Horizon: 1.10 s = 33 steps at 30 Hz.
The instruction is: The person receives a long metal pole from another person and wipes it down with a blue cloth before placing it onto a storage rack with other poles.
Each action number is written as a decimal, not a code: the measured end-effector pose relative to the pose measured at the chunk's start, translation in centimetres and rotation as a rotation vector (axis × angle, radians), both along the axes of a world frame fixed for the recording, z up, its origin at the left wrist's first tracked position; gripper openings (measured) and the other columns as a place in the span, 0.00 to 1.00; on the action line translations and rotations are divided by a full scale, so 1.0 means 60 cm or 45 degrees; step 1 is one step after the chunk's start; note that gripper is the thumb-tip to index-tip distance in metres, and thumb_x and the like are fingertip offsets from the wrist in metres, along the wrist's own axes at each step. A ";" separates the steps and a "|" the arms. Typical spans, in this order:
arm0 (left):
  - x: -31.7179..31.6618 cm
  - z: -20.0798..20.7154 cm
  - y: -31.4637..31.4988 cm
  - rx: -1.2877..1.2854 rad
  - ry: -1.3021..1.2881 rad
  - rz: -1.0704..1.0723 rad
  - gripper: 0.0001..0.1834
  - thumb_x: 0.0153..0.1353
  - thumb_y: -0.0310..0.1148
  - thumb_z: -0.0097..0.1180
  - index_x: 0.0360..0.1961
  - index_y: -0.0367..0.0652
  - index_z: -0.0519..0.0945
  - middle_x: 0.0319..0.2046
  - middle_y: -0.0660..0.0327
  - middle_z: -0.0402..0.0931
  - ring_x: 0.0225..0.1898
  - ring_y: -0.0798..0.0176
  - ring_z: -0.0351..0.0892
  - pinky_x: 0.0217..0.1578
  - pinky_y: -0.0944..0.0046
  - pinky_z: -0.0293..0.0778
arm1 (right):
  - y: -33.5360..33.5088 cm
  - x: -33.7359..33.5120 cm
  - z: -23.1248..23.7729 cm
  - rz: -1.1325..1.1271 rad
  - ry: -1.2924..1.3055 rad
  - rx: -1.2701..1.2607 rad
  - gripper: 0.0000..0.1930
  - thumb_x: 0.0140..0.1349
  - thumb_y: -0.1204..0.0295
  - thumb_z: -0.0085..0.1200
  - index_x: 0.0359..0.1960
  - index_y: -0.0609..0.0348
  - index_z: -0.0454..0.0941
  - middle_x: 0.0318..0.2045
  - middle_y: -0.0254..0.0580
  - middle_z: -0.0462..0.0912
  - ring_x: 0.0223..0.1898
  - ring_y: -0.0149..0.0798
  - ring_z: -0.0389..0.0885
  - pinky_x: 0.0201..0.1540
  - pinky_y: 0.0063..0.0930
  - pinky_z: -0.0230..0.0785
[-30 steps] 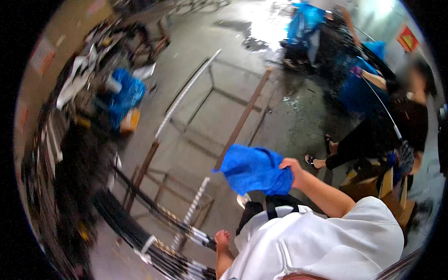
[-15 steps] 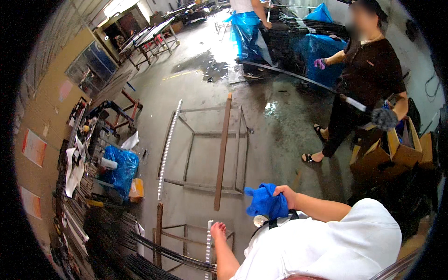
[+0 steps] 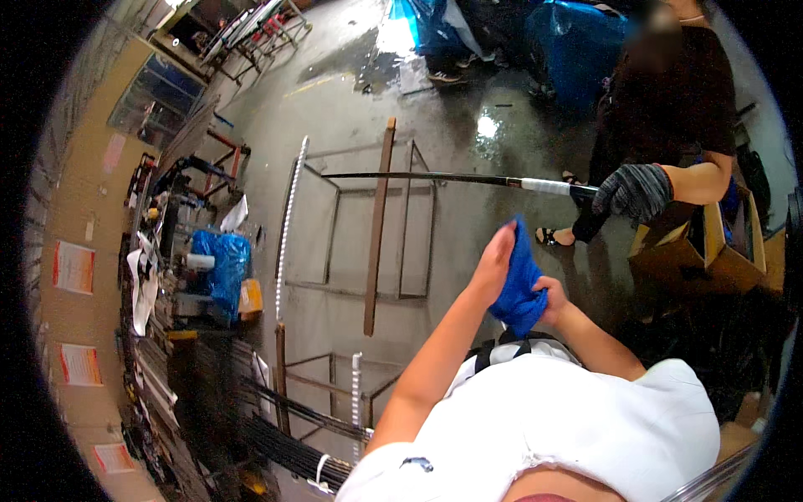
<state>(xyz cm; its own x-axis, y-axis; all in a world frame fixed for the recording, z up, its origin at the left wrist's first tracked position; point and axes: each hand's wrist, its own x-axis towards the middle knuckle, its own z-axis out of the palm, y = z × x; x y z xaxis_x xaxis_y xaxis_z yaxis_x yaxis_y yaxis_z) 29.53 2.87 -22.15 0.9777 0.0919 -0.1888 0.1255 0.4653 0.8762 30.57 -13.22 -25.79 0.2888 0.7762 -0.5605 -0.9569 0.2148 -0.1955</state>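
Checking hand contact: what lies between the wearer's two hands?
In the head view, a blue cloth sits between the left hand and right hand, both touching it.
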 end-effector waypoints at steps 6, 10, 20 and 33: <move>0.150 0.098 -0.105 -1.123 -0.184 0.204 0.17 0.63 0.42 0.45 0.47 0.42 0.68 0.50 0.57 0.69 0.51 0.61 0.67 0.54 0.62 0.61 | -0.125 0.056 -0.033 -0.235 -0.026 -0.058 0.33 0.38 0.69 0.43 0.53 0.65 0.63 0.49 0.56 0.71 0.48 0.57 0.70 0.55 0.49 0.61; 0.193 0.123 -0.113 -1.194 -0.334 0.509 0.10 0.62 0.36 0.47 0.40 0.41 0.67 0.33 0.61 0.71 0.41 0.62 0.71 0.48 0.60 0.67 | -0.147 0.081 -0.058 -0.239 -0.064 -0.099 0.34 0.38 0.69 0.43 0.55 0.65 0.61 0.49 0.56 0.71 0.46 0.56 0.72 0.53 0.48 0.63; -0.028 0.175 0.088 -0.190 -0.070 1.131 0.11 0.62 0.38 0.49 0.36 0.42 0.68 0.36 0.62 0.68 0.38 0.66 0.69 0.47 0.63 0.65 | -0.013 0.147 -0.002 0.164 -0.385 0.022 0.33 0.42 0.65 0.46 0.55 0.62 0.61 0.48 0.52 0.71 0.46 0.51 0.73 0.47 0.44 0.69; -0.248 0.181 0.120 0.932 0.112 1.375 0.14 0.60 0.34 0.48 0.42 0.35 0.72 0.51 0.56 0.62 0.52 0.56 0.61 0.53 0.62 0.57 | 0.274 -0.107 0.253 0.937 -0.843 0.470 0.18 0.61 0.58 0.49 0.47 0.58 0.70 0.40 0.33 0.73 0.40 0.28 0.68 0.46 0.25 0.63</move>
